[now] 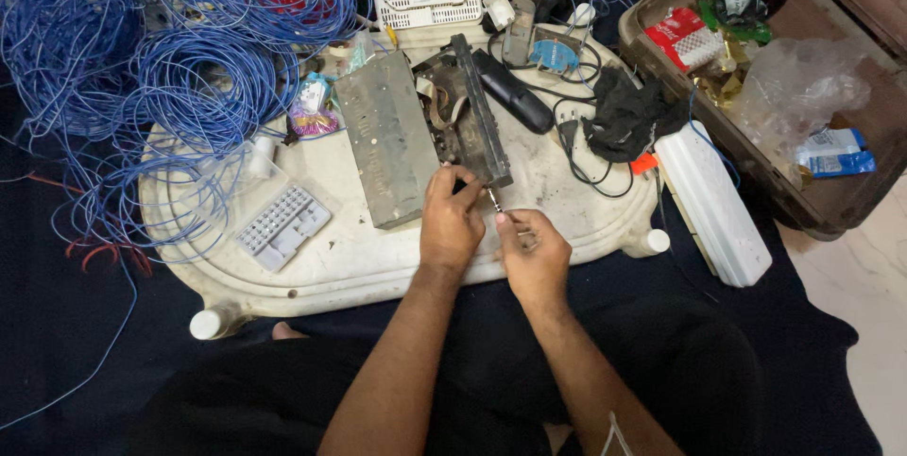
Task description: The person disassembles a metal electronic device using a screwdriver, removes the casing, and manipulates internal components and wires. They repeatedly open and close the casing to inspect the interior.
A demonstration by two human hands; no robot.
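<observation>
Grimy grey metal covers the chassis [444, 130] that we steady with our left hand [451, 220], fingers clamped on its near corner. Just right of that grip, our right hand [534, 253] clenches a screwdriver [495, 201], tip at the corner. Its handle is hidden in our fist.

The worktop [359, 262] is off-white plastic, smooth but scuffed and stained. The opened device [468, 120] on it shows dull, dark metal, grimy and matt; its detached cover [385, 139] is grey metal, dusty and rough-looking. The screwdriver [494, 201] has a bright metal shaft. The wire coils [179, 87] wear glossy blue plastic insulation. The rag [624, 116] is black matt cloth. The bag [798, 87] in the case is thin, clear, crinkled plastic.
</observation>
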